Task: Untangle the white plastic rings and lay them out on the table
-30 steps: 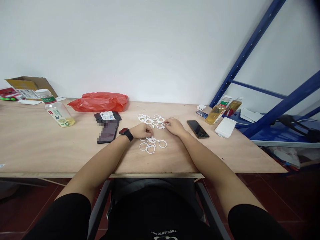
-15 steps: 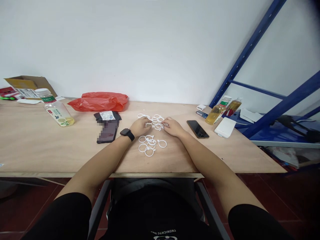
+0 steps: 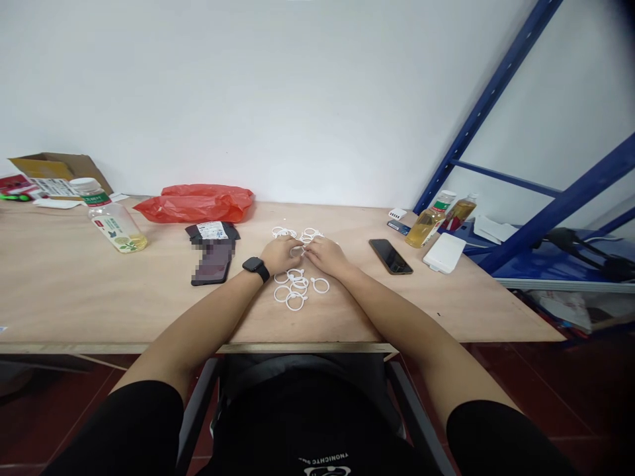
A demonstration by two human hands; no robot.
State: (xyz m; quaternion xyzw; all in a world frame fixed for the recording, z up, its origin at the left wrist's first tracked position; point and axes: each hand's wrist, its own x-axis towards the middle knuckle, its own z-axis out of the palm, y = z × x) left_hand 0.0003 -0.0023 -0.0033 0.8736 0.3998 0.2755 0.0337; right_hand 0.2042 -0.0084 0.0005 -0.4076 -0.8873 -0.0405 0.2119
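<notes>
Several white plastic rings lie on the wooden table (image 3: 74, 291) in two groups: a far pile (image 3: 292, 233) and a nearer cluster (image 3: 297, 288). My left hand (image 3: 280, 254), with a black watch on the wrist, and my right hand (image 3: 322, 254) meet between the two groups. The fingers of both hands are curled together around a white ring (image 3: 297, 250). The ring is mostly hidden by the fingers.
A black phone (image 3: 213, 261) and a dark pouch lie left of my hands; another phone (image 3: 390, 256) and a white power bank (image 3: 445, 252) lie to the right. Drink bottles (image 3: 116, 225) (image 3: 427, 223), a red bag (image 3: 196, 203), a cardboard box (image 3: 52, 173) and blue shelving (image 3: 520, 132) surround the table.
My right hand has moved left from the far pile to meet my left hand. My left hand rose from the near cluster toward the pile, and both hands closed together on a ring.
</notes>
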